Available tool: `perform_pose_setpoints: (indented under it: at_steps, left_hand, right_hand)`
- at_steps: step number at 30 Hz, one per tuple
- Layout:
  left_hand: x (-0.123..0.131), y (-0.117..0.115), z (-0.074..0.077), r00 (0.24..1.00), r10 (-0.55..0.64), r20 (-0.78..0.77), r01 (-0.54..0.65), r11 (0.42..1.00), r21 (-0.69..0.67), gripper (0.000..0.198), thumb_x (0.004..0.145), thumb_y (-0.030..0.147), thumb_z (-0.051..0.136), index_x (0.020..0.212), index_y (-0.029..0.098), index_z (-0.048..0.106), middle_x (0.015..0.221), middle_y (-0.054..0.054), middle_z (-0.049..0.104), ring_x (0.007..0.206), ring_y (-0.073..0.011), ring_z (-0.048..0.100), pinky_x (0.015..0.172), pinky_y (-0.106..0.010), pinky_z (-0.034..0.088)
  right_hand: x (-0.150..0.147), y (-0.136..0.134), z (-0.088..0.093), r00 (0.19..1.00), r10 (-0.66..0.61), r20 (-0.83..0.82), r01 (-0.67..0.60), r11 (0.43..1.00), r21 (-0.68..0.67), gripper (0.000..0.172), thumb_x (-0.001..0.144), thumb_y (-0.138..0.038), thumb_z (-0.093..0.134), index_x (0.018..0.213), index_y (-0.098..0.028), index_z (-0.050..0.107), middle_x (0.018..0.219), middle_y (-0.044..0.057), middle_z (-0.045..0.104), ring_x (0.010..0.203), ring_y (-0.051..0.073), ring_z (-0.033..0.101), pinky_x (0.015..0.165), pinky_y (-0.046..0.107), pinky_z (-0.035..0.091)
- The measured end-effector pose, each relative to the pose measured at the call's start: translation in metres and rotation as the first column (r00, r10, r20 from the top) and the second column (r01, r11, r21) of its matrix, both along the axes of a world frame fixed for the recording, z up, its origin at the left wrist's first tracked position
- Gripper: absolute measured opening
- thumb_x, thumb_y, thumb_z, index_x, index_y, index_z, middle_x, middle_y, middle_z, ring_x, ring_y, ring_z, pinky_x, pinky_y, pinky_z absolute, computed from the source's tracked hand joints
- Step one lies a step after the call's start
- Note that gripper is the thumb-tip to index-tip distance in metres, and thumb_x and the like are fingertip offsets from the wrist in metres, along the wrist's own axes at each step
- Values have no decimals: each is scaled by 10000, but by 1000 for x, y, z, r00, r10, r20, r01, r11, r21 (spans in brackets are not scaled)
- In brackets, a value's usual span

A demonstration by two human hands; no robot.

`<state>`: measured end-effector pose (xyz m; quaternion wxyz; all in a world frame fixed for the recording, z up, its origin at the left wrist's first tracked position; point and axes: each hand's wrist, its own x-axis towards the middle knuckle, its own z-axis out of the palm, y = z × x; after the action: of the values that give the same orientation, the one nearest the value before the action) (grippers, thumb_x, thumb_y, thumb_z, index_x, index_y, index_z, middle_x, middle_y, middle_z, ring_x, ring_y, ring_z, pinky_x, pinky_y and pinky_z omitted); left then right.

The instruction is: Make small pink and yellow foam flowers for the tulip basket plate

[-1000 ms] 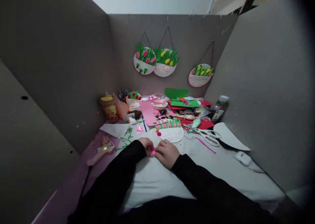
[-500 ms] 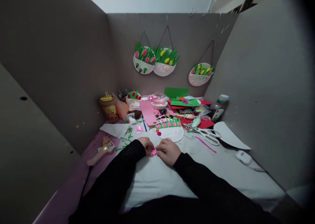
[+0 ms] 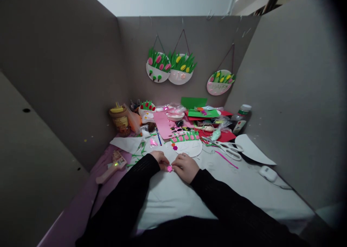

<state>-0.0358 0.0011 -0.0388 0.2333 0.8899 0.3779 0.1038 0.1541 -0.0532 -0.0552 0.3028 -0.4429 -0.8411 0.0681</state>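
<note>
A small pink flower point(image 3: 169, 169) sits between my two hands, low over the white cloth. My left hand point(image 3: 160, 159) pinches it from the left with curled fingers. From the other side my right hand point(image 3: 185, 166) closes its fingertips on the flower's edge. Just beyond them lies a white paper-plate basket point(image 3: 189, 150) with green paper leaves and pink tulips along its top. An orange and a magenta flower point(image 3: 175, 148) are at its left end.
White scissors point(image 3: 229, 150) and a magenta strip point(image 3: 226, 159) lie to the right, near a white case point(image 3: 268, 173). A pink glue gun point(image 3: 111, 170) with a lit light rests at left. Behind are coloured papers point(image 3: 163, 126), a bottle point(image 3: 242, 117) and a brown cup point(image 3: 120, 120).
Both hands stay almost in place around the pink flower, which now shows slightly more of its face. The view has shifted a little.
</note>
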Motion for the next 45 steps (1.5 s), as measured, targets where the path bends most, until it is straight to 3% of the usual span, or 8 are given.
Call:
perform_pose_setpoints:
  at_steps: [13,20,25,30,38,42,45]
  left_hand:
    - [1,1,-2,996,-85,-3,85,995,50,263,651,456,664,811,259,736,673,-2,538,579,-83,498,562,-189,373]
    - [1,3,0,998,-51,22,50,997,56,221,705,362,624,825,209,727,727,-24,567,623,-99,522,624,-201,407]
    - [5,1,-1,1000,11,-16,-10,998,61,175,658,326,662,773,204,713,723,-17,578,639,-112,532,605,-205,408]
    - [3,2,-1,1000,-11,13,10,998,62,179,659,325,668,775,194,707,719,-18,572,630,-109,527,604,-209,408]
    - [6,-4,-3,997,-73,-5,73,997,37,436,541,504,723,867,216,706,763,-23,552,649,-114,517,623,-218,404]
    - [9,-5,-2,995,-98,14,98,995,18,404,566,512,703,840,216,706,755,-18,543,644,-104,511,615,-206,401]
    - [10,-4,-2,995,-89,51,86,995,51,361,600,482,687,823,198,701,760,-26,547,656,-109,512,613,-208,403]
  right_hand:
    - [-1,2,-3,997,22,69,-21,1000,-23,71,759,-264,641,752,-229,703,720,28,599,771,164,510,725,278,411]
    - [-1,3,-1,999,6,39,-5,1000,-30,56,761,-226,633,751,-207,685,734,28,598,777,157,515,752,281,413]
    - [-2,3,-2,998,-11,60,13,999,-39,51,757,-230,634,748,-206,679,743,28,598,786,161,516,759,285,415]
    - [-1,2,1,998,-13,61,16,999,-49,53,761,-227,631,740,-211,678,742,28,593,781,165,520,747,291,419]
    - [-2,1,6,994,-49,-94,49,999,-8,108,757,-124,577,754,-189,664,728,32,609,769,164,539,745,287,431]
    - [36,6,20,971,-139,-193,162,981,107,141,800,-199,523,787,-183,663,772,49,634,797,174,552,760,290,434]
    - [98,9,28,880,-456,-135,470,877,101,193,812,-259,494,809,-174,667,835,69,641,829,193,558,775,304,421]
